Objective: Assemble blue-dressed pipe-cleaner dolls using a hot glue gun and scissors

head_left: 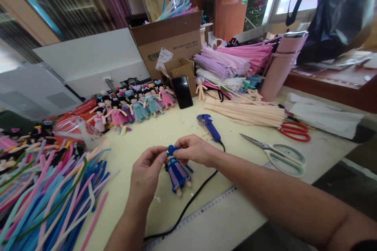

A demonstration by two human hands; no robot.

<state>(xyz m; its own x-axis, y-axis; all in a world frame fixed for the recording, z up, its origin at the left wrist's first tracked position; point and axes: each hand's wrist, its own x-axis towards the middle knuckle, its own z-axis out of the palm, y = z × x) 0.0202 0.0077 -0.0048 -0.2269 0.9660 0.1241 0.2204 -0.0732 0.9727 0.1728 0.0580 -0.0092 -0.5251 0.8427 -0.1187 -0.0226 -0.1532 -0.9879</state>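
Observation:
A small pipe-cleaner doll (177, 174) in a blue and purple striped dress lies on the pale yellow mat, its feet toward me. At its upper part, my left hand (147, 168) pinches from the left with thumb and forefinger. From the other side, my right hand (196, 151) has its fingers closed on the blue piece at the doll's top. The fingertips partly hide the doll's head and shoulders. A short blue stem sticks out beside the skirt. Beyond my right hand lies a blue glue gun (209, 126), its black cord (191, 200) curving across the mat.
Green-handled scissors (278, 153) and red-handled scissors (294, 131) lie right. Bundled beige stems (244, 111) and a pink flask (282, 66) stand behind. A phone (182, 92) leans against a small box. Finished dolls (138, 104) crowd the back left; loose coloured stems (50, 200) spread left.

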